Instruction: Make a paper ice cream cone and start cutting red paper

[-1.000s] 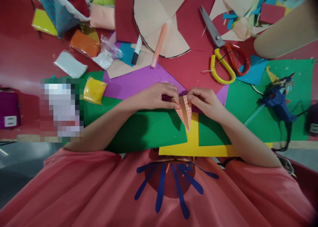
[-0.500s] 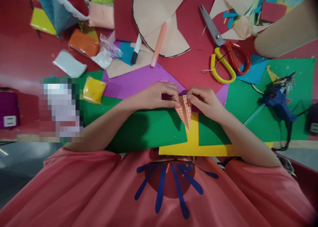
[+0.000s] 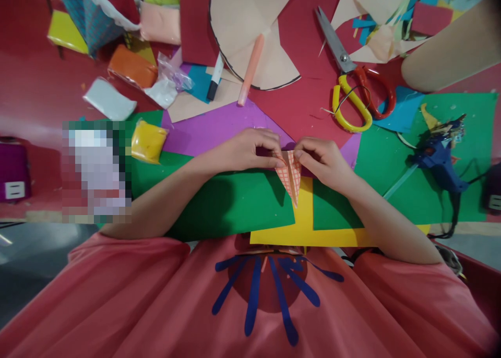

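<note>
A small paper cone [image 3: 287, 183] with a red grid pattern hangs point down between my hands, with a brown strip showing along its middle. My left hand [image 3: 256, 149] pinches its upper left edge between thumb and fingers. On the other side, my right hand [image 3: 323, 159] is closed on the upper right edge. Beneath the cone lie green paper [image 3: 242, 199] and yellow paper [image 3: 303, 212]. Purple paper [image 3: 219, 126] is just beyond my left hand. The fingertips partly cover the cone's top.
Open-bladed scissors [image 3: 344, 60] lie ahead to the right. A blue glue gun [image 3: 440, 159] is at the right. A marker [image 3: 251, 68] rests on cut beige paper [image 3: 238, 24]. Clay packets, one yellow [image 3: 148, 142], lie left. A beige cylinder [image 3: 446, 55] juts in at upper right.
The cone's two sides have drawn slightly closer, and the brown strip between them looks narrower. Both hands stay in nearly the same place.
</note>
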The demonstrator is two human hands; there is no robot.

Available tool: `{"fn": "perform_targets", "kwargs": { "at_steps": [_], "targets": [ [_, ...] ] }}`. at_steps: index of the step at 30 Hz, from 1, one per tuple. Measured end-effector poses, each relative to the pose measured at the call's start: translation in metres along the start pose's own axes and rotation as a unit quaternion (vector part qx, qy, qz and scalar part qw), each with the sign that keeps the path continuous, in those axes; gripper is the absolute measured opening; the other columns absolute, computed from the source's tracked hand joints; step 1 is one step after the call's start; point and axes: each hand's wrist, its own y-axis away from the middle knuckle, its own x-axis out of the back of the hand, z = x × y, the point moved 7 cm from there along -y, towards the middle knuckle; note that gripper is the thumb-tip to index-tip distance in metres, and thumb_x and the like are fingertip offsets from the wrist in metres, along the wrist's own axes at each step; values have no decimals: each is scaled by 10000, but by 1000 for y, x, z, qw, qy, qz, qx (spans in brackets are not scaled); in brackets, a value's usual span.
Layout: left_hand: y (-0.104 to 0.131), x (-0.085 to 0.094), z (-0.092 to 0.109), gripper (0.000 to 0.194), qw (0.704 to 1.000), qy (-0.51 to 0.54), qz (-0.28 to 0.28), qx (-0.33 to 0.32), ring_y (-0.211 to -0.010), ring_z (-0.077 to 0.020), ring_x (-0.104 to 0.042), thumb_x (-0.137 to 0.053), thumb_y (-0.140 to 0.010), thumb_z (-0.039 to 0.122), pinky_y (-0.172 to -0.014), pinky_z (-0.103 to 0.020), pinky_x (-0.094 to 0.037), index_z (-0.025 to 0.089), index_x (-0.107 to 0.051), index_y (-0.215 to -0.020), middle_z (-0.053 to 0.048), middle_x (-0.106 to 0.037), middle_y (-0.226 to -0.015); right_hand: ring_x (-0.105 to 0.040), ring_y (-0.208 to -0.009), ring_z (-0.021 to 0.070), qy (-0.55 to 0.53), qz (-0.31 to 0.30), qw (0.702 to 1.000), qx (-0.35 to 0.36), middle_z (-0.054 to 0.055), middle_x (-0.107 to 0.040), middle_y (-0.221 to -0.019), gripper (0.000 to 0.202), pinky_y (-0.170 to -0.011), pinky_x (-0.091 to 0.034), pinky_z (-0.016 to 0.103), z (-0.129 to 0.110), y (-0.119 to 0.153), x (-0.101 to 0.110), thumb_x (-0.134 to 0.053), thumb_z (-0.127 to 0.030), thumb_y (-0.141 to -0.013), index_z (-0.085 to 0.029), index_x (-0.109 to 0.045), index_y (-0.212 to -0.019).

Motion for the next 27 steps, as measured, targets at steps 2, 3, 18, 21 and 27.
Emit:
{"fn": "perform_targets", "kwargs": {
  "at_steps": [2,3,18,21,27],
  "targets": [
    [0,1,-2,301,1000,5,11,7,-719,-122,-557,-654,-838,448,-689,-254,-416,167,-678,-734,-15,-642,-738,-501,-612,100,3,4,1000,-1,-6,-558,-662,241,-590,-363,239,-1,0,0,-477,-245,-932,-178,-527,-705],
    [0,1,-3,307,1000,3,19,9,-705,-119,-556,-663,-831,452,-673,-249,-415,163,-672,-729,-12,-633,-732,-497,-606,99,5,8,1000,-1,-8,-554,-658,234,-586,-360,239,-1,0,0,-476,-230,-926,-179,-523,-702],
    [0,2,-1,353,998,-45,44,9,-795,-121,-570,-544,-906,438,-752,-245,-454,153,-619,-712,-32,-620,-856,-433,-570,84,30,58,998,-2,-22,-519,-636,216,-571,-332,238,-3,1,1,-481,-169,-887,-186,-487,-672],
    [0,2,-2,349,998,-48,47,7,-788,-119,-569,-550,-903,430,-747,-243,-452,151,-618,-703,-31,-618,-848,-428,-575,85,38,59,998,1,-22,-515,-638,213,-578,-334,238,-4,1,0,-475,-170,-887,-190,-476,-675],
    [-1,2,-2,360,998,-49,44,8,-783,-123,-569,-546,-898,438,-744,-248,-452,155,-609,-686,-29,-619,-840,-444,-583,93,45,53,998,9,-16,-511,-643,197,-592,-351,241,-6,1,-1,-467,-171,-878,-196,-472,-683]
  ]
}}
